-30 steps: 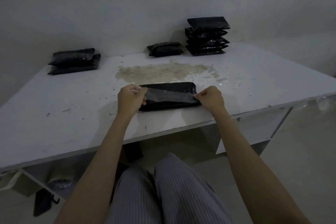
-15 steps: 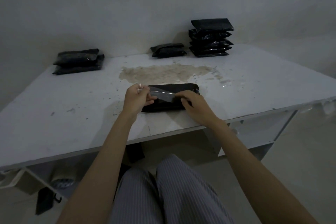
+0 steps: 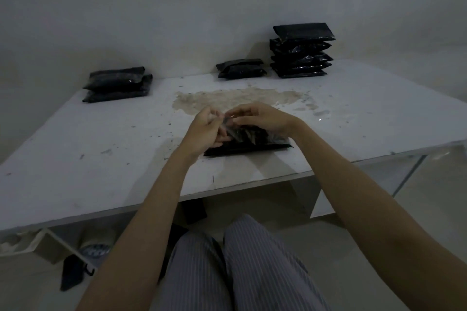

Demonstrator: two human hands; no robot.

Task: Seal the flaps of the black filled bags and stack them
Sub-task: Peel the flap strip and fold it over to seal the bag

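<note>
A black filled bag (image 3: 249,148) lies flat near the front edge of the white table (image 3: 353,118). Above its left end, my left hand (image 3: 206,129) and my right hand (image 3: 262,117) are raised close together. Between their fingertips they pinch a thin clear strip (image 3: 228,125) that hangs down toward the bag. Both hands cover the bag's upper left part. A tall stack of several black bags (image 3: 302,50) stands at the back right.
A single black bag (image 3: 241,68) lies left of the stack. Two more black bags (image 3: 117,83) are piled at the back left. A brownish stain (image 3: 235,97) spreads across the table's middle. My striped trousers (image 3: 235,267) show below the table's edge.
My right hand slid left along the bag from its right end. Both hands then lifted off the bag and met above its left end, drawing the clear strip up.
</note>
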